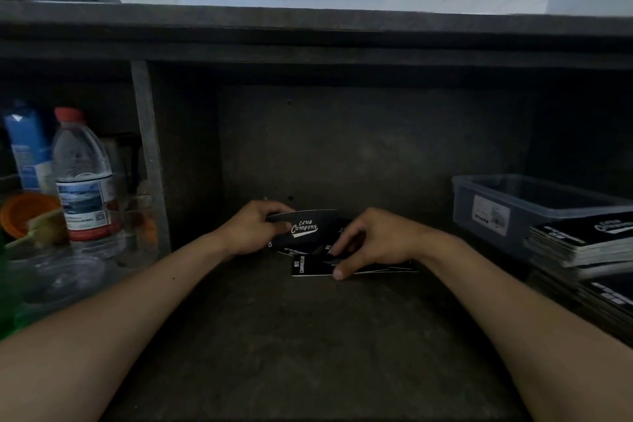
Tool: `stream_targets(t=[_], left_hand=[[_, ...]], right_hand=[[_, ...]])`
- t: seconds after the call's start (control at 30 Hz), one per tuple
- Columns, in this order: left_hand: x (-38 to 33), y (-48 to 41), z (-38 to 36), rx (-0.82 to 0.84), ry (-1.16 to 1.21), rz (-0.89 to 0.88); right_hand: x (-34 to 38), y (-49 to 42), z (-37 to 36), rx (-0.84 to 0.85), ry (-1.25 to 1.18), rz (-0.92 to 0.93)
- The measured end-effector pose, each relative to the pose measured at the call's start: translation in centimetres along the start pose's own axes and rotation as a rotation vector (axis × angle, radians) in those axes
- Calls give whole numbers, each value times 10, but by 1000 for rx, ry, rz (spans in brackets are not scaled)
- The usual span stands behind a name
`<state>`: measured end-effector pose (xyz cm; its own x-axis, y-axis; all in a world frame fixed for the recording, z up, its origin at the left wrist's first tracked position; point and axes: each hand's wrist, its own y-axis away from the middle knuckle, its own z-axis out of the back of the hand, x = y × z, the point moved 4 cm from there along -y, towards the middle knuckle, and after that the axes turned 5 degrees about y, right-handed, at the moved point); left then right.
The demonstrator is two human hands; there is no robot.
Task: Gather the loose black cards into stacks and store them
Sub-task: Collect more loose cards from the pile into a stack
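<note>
My left hand [255, 228] and right hand [370, 243] were both busy, centre of frame.
Left pinched one card [308, 224] (the "Club Camping" one) just above the loose cards [311, 267] on the dark shelf [308, 336]. Right fingers curled over that pile, thumb at its near edge. Card stacks [582, 240] sat at the right edge beside a plastic bin [513, 205].
</note>
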<state>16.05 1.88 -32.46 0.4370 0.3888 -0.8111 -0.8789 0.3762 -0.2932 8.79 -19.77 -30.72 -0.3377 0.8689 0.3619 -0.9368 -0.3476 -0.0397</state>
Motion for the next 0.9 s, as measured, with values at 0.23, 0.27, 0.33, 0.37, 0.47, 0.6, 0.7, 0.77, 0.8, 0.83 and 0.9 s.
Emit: stream_targets(t=[0.23, 0.27, 0.33, 0.37, 0.47, 0.6, 0.7, 0.77, 0.8, 0.83, 0.9], left_hand=[[-10, 4, -9, 77, -19, -33], [-9, 4, -8, 78, -12, -19], [-14, 6, -9, 99, 14, 1], [-18, 9, -11, 120, 39, 24], [-26, 13, -15, 167, 162, 130], [-25, 15, -15, 130, 3, -56], [-20, 12, -6, 40, -81, -59], [-15, 8, 2, -40, 14, 3], [-12, 7, 4, -54, 59, 27], [-11, 6, 4, -45, 64, 40], [-10, 7, 0, -7, 32, 45]], right_hand=[[-1, 6, 5, 38, -3, 12], [0, 5, 7, -14, -25, 30], [2, 5, 15, -190, -81, 71], [1, 3, 19, -287, -87, 91], [-3, -3, 20, -463, -19, 132], [-14, -6, 25, -658, 48, -37], [-19, 5, 36, -470, -6, -140], [-23, 13, 30, -123, 16, -206], [-24, 16, 25, 9, 64, -239], [-24, 17, 22, 78, 100, -256], [-24, 15, 21, 93, 114, -255]])
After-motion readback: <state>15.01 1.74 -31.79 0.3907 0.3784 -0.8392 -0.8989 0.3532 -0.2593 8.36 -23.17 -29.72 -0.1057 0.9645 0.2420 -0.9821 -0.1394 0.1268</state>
